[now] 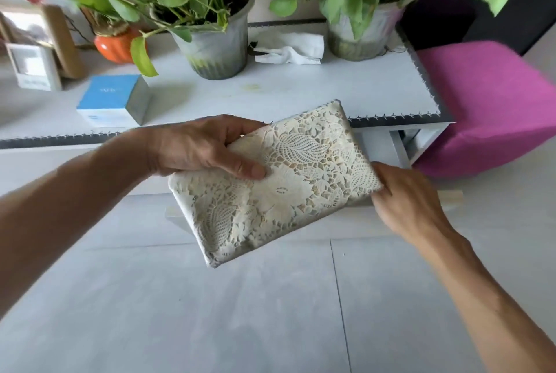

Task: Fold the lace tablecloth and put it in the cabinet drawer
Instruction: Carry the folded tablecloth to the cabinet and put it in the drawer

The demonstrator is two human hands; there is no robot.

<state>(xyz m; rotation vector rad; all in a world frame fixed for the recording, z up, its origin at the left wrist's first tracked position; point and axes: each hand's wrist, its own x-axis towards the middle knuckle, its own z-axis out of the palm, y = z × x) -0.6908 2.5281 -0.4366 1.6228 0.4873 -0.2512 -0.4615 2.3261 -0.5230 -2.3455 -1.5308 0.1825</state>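
While both hands hold it in the air, the folded lace tablecloth (270,183) forms a thick cream rectangle, tilted so that one short end points up toward the cabinet top (270,90) and the other down toward the grey tiled floor (210,312). The left hand (198,147) is clamped on the cloth's upper left long edge, thumb pressed flat on the lace face and fingers tucked behind. The right hand (403,195) is closed on the right-hand corner, fingers curled around the edge. The cloth hangs in front of the cabinet's front edge, above the floor, touching nothing but the hands.

On the cabinet top, two potted plants stand toward the back edge: one (215,48) near the middle, the other (361,33) toward the right end. A crumpled white tissue (291,48) lies between them. A blue and white box (112,100) sits near the front edge at the left, an orange vase (115,45) behind it. A purple stool (493,108) stands just beside the cabinet's right end. Below the cloth, pale strips of what may be an open drawer show, too hidden to be sure.
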